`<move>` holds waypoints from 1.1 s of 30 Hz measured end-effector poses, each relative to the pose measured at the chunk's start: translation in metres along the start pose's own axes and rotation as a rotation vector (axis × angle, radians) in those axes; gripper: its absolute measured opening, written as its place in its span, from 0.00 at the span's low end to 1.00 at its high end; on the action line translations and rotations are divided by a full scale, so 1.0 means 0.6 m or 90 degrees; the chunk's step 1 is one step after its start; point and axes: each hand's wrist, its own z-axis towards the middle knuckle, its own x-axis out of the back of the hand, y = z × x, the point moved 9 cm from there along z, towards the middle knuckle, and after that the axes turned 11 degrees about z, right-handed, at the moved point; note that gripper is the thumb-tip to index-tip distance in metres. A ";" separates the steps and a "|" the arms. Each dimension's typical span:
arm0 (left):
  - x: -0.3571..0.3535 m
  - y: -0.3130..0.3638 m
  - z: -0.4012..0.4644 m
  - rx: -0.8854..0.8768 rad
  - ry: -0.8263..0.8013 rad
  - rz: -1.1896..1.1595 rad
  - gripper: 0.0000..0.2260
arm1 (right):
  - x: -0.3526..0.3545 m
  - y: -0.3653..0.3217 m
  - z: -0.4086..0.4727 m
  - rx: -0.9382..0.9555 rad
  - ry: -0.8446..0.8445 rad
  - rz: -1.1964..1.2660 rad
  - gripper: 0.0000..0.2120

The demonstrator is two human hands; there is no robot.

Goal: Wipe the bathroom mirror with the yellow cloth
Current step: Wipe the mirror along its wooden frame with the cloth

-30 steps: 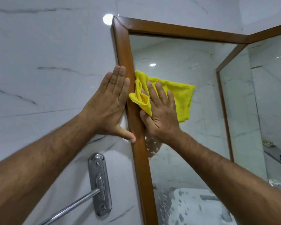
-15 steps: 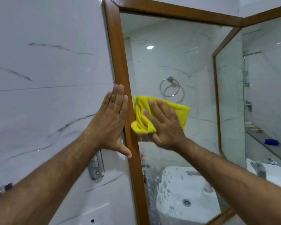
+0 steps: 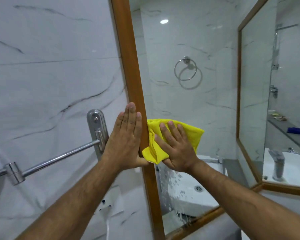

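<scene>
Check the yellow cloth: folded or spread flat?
Folded and bunched. The yellow cloth shows creased layers under the flat right hand, against the mirror.

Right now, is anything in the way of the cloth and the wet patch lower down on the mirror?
Nothing visible. The yellow cloth lies flat on the mirror under the right hand; droplets sit directly below on bare glass.

The cloth (image 3: 194,134) under my right hand was bright yellow. The mirror frame (image 3: 130,66) up the middle of the picture was warm brown wood. The wall (image 3: 50,75) on the left was white marble with grey veins, and the towel bar (image 3: 59,157) at lower left shone silver.
</scene>
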 end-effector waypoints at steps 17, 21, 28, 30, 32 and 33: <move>-0.090 0.077 -0.112 0.026 0.115 0.019 0.36 | -0.123 -0.051 -0.239 0.147 -0.119 -0.037 0.28; -0.087 0.082 -0.117 0.065 0.092 0.004 0.36 | -0.108 -0.035 -0.211 0.095 -0.112 -0.008 0.28; -0.109 0.107 -0.146 0.146 0.133 -0.034 0.36 | -0.065 -0.021 -0.090 -0.045 0.082 0.042 0.31; -0.127 0.126 -0.163 0.176 0.144 -0.062 0.36 | -0.088 -0.039 -0.128 -0.008 0.064 0.041 0.31; -0.146 0.150 -0.188 0.191 0.142 -0.068 0.36 | -0.119 -0.059 -0.198 0.018 0.027 0.030 0.31; -0.157 0.162 -0.202 0.190 0.135 -0.062 0.36 | -0.138 -0.070 -0.240 0.034 -0.004 0.014 0.30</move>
